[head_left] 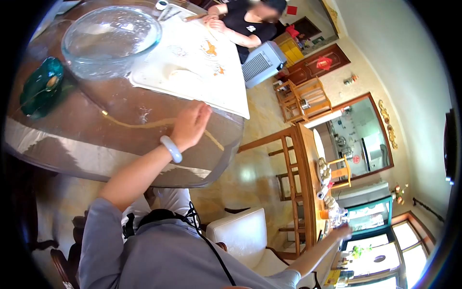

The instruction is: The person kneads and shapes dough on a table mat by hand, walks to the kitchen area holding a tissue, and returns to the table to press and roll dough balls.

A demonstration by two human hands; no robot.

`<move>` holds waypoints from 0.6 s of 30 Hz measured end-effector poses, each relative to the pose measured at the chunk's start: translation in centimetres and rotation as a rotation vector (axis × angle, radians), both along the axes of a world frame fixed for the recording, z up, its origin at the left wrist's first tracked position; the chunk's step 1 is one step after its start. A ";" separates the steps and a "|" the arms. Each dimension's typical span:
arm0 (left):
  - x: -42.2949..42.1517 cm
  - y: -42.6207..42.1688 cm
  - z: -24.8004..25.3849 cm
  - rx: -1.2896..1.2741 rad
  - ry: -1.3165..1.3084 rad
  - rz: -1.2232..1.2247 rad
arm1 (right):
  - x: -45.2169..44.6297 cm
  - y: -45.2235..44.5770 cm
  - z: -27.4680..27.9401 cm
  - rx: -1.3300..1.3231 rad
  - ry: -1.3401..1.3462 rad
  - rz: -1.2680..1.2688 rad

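Observation:
My left hand (191,126), with a pale bangle (171,149) on its wrist, rests on the dark tabletop (159,108) by its near edge. Its fingers lie close together, slightly bent, and no object shows in them. Just beyond the fingertips is a large white mat (192,62) with orange figures and a pale patch, perhaps dough or flour. Far to the right, my right hand (342,232) reaches out over the wooden side table (308,178), near clear bottles or jars (338,214). This hand is small and blurred, and I cannot make out its fingers.
A large clear glass bowl (111,41) and a green glass dish (42,87) with a spoon stand on the table's left. Across it, another person (250,24) works over the mat. A grey air cooler (262,65) and a white chair (240,236) stand nearby.

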State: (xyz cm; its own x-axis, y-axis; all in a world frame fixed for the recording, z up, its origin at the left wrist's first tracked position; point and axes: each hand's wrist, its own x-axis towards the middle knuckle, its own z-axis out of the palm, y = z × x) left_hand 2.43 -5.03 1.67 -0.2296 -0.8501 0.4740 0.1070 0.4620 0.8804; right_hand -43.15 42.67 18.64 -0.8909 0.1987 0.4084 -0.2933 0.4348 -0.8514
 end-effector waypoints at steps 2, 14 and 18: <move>0.0 0.2 -0.2 -0.007 -0.074 -0.005 | 1.5 -10.2 -1.9 0.121 0.026 0.255; 1.5 1.1 2.2 -0.062 -0.059 0.086 | 34.4 -58.7 -15.2 0.755 0.722 1.598; 1.9 0.2 2.5 -0.093 -0.036 0.221 | 35.8 -64.4 -17.7 1.028 0.671 1.524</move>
